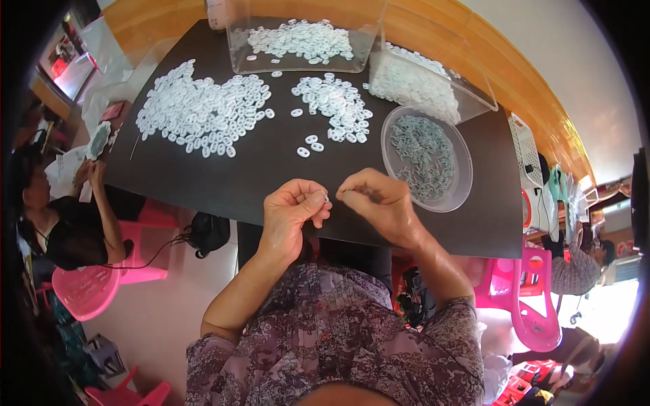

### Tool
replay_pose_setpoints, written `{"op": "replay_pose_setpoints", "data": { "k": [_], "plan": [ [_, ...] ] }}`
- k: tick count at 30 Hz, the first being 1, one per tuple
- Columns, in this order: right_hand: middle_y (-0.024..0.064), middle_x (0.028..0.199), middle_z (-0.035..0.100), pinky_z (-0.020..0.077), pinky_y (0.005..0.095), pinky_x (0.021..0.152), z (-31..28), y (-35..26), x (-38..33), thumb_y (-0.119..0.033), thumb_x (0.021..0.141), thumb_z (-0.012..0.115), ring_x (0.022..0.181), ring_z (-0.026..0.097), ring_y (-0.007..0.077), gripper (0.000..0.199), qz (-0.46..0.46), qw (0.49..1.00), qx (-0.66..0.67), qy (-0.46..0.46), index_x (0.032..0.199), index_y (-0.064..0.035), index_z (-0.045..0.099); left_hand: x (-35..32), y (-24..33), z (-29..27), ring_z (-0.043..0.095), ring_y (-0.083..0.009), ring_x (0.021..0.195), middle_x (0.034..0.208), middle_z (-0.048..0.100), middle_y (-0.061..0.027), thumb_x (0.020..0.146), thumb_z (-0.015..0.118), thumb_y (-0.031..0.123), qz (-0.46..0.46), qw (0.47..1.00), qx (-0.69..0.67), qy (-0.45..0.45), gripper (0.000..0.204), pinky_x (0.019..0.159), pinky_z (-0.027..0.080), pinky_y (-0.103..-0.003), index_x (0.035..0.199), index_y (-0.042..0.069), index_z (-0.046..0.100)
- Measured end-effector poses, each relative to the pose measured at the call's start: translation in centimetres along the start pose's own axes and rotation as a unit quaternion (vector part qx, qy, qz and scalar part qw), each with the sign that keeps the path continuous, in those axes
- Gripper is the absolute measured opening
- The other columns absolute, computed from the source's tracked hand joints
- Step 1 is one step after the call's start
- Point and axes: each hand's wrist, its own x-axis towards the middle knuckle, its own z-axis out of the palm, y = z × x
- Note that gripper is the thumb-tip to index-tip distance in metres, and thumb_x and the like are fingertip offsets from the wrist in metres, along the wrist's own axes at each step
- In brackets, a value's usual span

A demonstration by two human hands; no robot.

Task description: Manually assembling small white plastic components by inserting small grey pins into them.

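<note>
Near the front edge of the dark table, my left hand (292, 211) is closed, with a small whitish piece (327, 198) showing between thumb and fingertips. Just to its right, my right hand (384, 206) pinches thumb against forefinger; whatever lies in that pinch is too small to name. The two hands are slightly apart. Beyond them lie a few loose white oval two-hole plastic pieces (303, 152) and a small pile of the same kind (332, 101). A round clear tub (467, 177) to the right holds many small grey metal parts (423, 155), which look like screws.
A larger heap of white pieces (203, 108) covers the table's far left. Two clear bins, one upright (237, 44) and one tilted (474, 95), hold more. A person (61, 216) sits at the left beside a pink stool (88, 287); pink chairs (531, 298) stand right.
</note>
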Motion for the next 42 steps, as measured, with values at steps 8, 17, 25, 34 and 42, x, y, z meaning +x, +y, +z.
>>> {"op": "replay_pose_setpoints", "data": {
  "k": [8, 17, 25, 34, 42],
  "plan": [
    [0.0065, 0.082, 0.061, 0.0498, 0.0247, 0.064, 5.0, 0.8, -0.3, 0.003, 0.086, 0.059, 0.067, 0.062, 0.014, 0.006, -0.036, 0.967, 0.242, 0.07, 0.091, 0.0035, 0.064, -1.1, -0.6, -0.7, 0.059, -0.0124, 0.063, 0.078, 0.063, -0.0083, 0.089, 0.061, 0.008, 0.039, 0.998, -0.051, 0.027, 0.01, 0.055, 0.045, -0.023, 0.09, -0.003, 0.06],
    [0.0076, 0.079, 0.063, 0.05, 0.0243, 0.062, 7.0, 1.4, -0.9, 0.005, 0.086, 0.059, 0.064, 0.06, 0.0133, 0.009, -0.021, 0.946, 0.306, 0.107, 0.093, 0.0039, 0.064, -1.8, -0.9, -1.0, 0.06, -0.0118, 0.065, 0.079, 0.064, -0.0091, 0.089, 0.06, 0.004, 0.046, 0.995, -0.086, 0.03, 0.008, 0.054, 0.046, -0.022, 0.091, -0.004, 0.06],
    [0.0039, 0.088, 0.064, 0.048, 0.0224, 0.073, 7.3, 2.5, -1.3, 0.005, 0.085, 0.061, 0.079, 0.059, 0.0094, 0.011, -0.013, 0.948, 0.289, 0.135, 0.094, 0.0018, 0.066, -2.3, -0.7, -1.4, 0.061, -0.0121, 0.066, 0.08, 0.065, -0.01, 0.09, 0.059, 0.005, 0.043, 0.994, -0.088, 0.039, 0.009, 0.052, 0.047, -0.022, 0.093, -0.003, 0.06],
    [0.0037, 0.089, 0.064, 0.0482, 0.0235, 0.074, 7.6, 2.1, -1.2, 0.005, 0.085, 0.061, 0.08, 0.059, 0.0102, 0.011, 0.006, 0.932, 0.339, 0.126, 0.093, 0.0009, 0.067, -2.3, -0.3, -1.3, 0.062, -0.0127, 0.071, 0.086, 0.065, -0.01, 0.088, 0.061, 0.003, 0.064, 0.992, -0.106, 0.002, 0.012, 0.059, 0.05, -0.023, 0.098, -0.004, 0.06],
    [0.0056, 0.089, 0.063, 0.048, 0.0237, 0.076, 8.2, 2.2, -1.5, 0.005, 0.085, 0.061, 0.083, 0.059, 0.0111, 0.011, -0.015, 0.934, 0.331, 0.132, 0.093, 0.0011, 0.066, -2.4, -1.2, -2.2, 0.061, -0.012, 0.069, 0.084, 0.065, -0.0091, 0.088, 0.06, 0.002, 0.067, 0.995, -0.073, 0.031, 0.01, 0.057, 0.05, -0.022, 0.097, -0.004, 0.06]
  ]
}}
